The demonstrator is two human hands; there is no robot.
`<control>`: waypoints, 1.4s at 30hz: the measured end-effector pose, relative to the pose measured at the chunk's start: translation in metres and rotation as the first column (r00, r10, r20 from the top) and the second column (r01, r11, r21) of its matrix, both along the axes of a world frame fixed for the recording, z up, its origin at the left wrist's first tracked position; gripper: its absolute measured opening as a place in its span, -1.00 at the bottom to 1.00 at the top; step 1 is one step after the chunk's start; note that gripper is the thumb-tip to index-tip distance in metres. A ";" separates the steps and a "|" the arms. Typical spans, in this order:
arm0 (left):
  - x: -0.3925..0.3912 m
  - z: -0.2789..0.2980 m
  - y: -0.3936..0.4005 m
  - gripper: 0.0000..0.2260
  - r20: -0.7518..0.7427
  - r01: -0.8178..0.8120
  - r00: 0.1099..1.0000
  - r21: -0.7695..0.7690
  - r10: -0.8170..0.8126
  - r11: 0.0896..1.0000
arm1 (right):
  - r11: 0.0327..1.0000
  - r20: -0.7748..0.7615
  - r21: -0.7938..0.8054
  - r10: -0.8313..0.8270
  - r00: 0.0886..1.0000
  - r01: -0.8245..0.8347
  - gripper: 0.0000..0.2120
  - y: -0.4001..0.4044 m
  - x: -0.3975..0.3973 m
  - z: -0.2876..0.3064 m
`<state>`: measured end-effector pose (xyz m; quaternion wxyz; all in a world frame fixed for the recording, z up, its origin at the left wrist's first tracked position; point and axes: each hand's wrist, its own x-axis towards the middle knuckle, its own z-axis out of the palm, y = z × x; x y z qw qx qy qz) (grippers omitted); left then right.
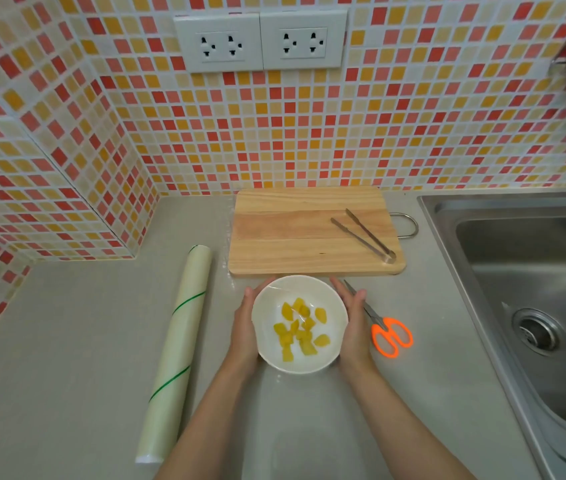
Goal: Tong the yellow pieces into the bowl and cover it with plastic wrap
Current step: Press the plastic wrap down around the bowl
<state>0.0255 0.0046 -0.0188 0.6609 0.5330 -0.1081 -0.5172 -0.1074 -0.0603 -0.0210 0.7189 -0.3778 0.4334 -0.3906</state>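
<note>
White bowl on grey table, cupped between left hand and right hand, fingers straight, pressing clear wrap down its sides. Roughly a dozen yellow pieces inside. One wrap roll lying lengthwise left; one tongs on one board; one scissors right.
</note>
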 end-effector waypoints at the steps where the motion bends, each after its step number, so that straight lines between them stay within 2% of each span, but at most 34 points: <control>1: -0.004 0.001 0.000 -0.59 0.033 -0.058 0.998 0.006 0.058 0.998 | 0.997 -0.024 -0.010 -0.079 0.997 0.079 -0.42 -0.003 0.002 0.001; 4: -0.018 0.002 0.001 -0.69 0.187 -0.289 0.942 0.018 0.280 0.957 | 0.969 -0.092 -0.082 -0.242 0.966 0.235 -0.50 -0.020 0.006 0.009; 6: -0.027 0.005 0.002 -0.71 0.256 -0.358 0.901 -0.012 0.349 0.933 | 0.961 -0.094 -0.116 -0.261 0.961 0.249 -0.49 -0.027 0.006 0.012; 8: -0.036 0.005 0.003 -0.72 0.260 -0.378 0.890 -0.038 0.375 0.925 | 0.960 -0.085 -0.137 -0.255 0.963 0.243 -0.47 -0.026 0.002 0.012; 12: -0.040 0.001 0.006 -0.62 0.234 -0.385 0.893 -0.051 0.385 0.922 | 0.965 -0.085 -0.172 -0.215 0.973 0.198 -0.51 0.000 -0.011 -0.002; 15: -0.029 0.000 0.005 -0.62 0.253 -0.359 0.897 -0.061 0.362 0.932 | 0.979 -0.069 -0.169 -0.125 0.990 0.111 -0.57 0.009 -0.011 -0.007; 18: -0.017 0.002 0.001 -0.61 0.270 -0.236 0.933 -0.040 0.238 0.971 | 0.984 -0.042 -0.159 -0.085 0.996 0.077 -0.60 0.006 -0.005 -0.001; 22: -0.010 0.005 -0.004 -0.55 0.184 -0.115 0.977 0.014 0.111 0.993 | 0.988 0.001 -0.132 -0.082 0.997 0.082 -0.64 0.002 0.001 0.001; 29: -0.020 0.010 -0.006 -0.62 0.104 -0.180 0.978 -0.018 0.181 0.984 | 0.999 0.112 -0.030 -0.026 0.993 0.030 -0.59 -0.002 0.003 0.003; 35: -0.033 0.007 -0.003 -0.64 0.237 -0.287 0.928 -0.035 0.287 0.957 | 0.990 -0.006 -0.135 0.029 1.000 -0.030 -0.53 -0.015 -0.003 0.008; 42: -0.033 0.005 0.002 -0.64 0.293 -0.230 0.932 0.027 0.212 0.973 | 0.980 -0.029 -0.187 0.066 0.997 -0.070 -0.53 -0.015 -0.016 0.012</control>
